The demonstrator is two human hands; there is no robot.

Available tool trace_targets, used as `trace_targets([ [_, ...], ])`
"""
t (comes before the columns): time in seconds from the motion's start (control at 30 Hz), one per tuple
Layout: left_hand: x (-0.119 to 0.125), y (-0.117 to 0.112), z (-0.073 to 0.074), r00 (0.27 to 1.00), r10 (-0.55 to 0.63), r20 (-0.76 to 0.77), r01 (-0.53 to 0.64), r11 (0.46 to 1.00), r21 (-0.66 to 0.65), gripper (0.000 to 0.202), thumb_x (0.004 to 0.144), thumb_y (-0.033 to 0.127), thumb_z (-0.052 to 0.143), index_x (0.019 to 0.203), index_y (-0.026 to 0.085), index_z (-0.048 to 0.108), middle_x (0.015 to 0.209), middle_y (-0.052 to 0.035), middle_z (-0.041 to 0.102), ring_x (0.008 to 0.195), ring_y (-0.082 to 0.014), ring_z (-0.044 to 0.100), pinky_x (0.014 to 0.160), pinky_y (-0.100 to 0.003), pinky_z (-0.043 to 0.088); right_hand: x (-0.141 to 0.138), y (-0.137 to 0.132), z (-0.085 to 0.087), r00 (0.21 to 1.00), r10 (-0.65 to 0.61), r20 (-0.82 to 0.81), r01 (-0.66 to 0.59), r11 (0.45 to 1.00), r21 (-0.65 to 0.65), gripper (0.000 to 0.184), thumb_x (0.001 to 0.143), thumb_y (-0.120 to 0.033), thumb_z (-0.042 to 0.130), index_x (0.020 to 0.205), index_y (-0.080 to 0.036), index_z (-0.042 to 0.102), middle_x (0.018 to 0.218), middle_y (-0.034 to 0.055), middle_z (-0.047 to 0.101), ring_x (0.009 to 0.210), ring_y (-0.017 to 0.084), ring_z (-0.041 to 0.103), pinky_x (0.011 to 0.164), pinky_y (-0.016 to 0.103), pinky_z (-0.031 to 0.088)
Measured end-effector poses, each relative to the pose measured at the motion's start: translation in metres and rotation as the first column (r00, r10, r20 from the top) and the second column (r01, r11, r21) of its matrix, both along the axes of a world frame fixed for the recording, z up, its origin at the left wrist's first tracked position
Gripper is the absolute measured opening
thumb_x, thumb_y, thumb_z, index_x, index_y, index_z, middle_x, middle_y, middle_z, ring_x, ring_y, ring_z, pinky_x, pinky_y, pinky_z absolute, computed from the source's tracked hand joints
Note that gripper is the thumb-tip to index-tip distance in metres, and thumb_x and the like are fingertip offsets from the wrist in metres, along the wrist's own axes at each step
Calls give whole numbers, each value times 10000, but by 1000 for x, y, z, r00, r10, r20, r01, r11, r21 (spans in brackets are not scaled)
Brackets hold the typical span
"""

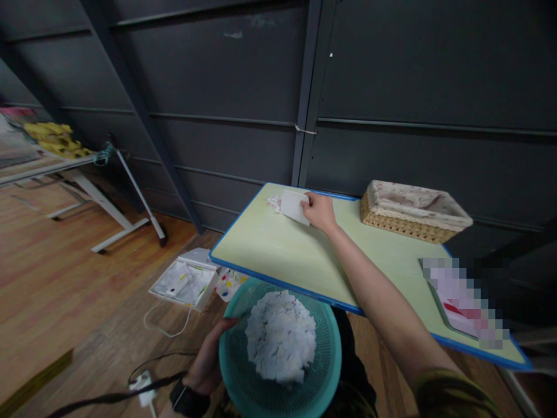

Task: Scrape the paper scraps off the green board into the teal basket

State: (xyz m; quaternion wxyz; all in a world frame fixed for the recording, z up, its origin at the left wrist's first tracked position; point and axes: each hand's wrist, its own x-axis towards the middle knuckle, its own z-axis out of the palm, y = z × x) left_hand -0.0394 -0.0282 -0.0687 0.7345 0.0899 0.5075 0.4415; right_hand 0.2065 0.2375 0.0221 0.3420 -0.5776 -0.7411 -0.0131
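Observation:
My left hand (214,352) grips the left rim of a round teal plastic basket (331,354), which is held below the table's front edge. Inside the basket lies a heap of small white paper pieces (281,337). My right hand (319,210) reaches over the light green table (278,249) and pinches a flat white card (294,204) by its right edge. The card is tilted, its far side close to the tabletop. Touching or just beyond the card's left edge is a small pile of white paper scraps (274,202).
A wicker basket with a cloth lining (409,223) stands at the table's back right. A pixelated flat object (463,305) lies at the right end. On the floor at left are an open white box (185,281), cables and a white power strip (143,386).

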Motion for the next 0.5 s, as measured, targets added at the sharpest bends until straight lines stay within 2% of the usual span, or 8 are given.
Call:
trace_targets([
  [0.17, -1, 1, -1, 1000, 2, -16, -2, 1000, 3, 243, 822, 230, 635, 1037, 120, 666, 834, -79, 824, 830, -282, 762, 821, -375, 555, 1, 2, -2, 998, -36, -51, 37, 999, 10, 320, 815, -257, 504, 1010, -152, 735, 898, 96, 748, 828, 254, 669, 783, 327, 454],
  [0.33, 1, 2, 3, 1000, 17, -11, -17, 1000, 6, 509, 832, 226, 624, 1302, 57, 530, 853, -87, 823, 871, -291, 756, 859, -385, 546, -1, 3, -5, 999, -1, -46, 1, 1000, -2, 336, 854, -269, 477, 1055, -156, 721, 914, 97, 751, 827, 245, 667, 786, 328, 455],
  [0.43, 1, 3, 4, 999, 39, -3, -39, 999, 24, 655, 819, 212, 638, 1432, 133, 423, 925, -61, 823, 886, -291, 754, 876, -398, 542, 0, 2, -3, 1000, -29, -12, 29, 1000, -6, 328, 844, -258, 485, 1040, -166, 731, 941, 103, 753, 851, 259, 668, 788, 336, 454],
  [0.5, 1, 2, 2, 999, 42, 32, -43, 999, 28, 677, 814, 209, 649, 1448, 181, 413, 956, -45, 821, 890, -283, 755, 898, -395, 535, 1, 1, -1, 998, -62, -7, 62, 998, 3, 323, 835, -264, 497, 1037, -170, 732, 938, 102, 754, 852, 266, 670, 781, 338, 456],
])
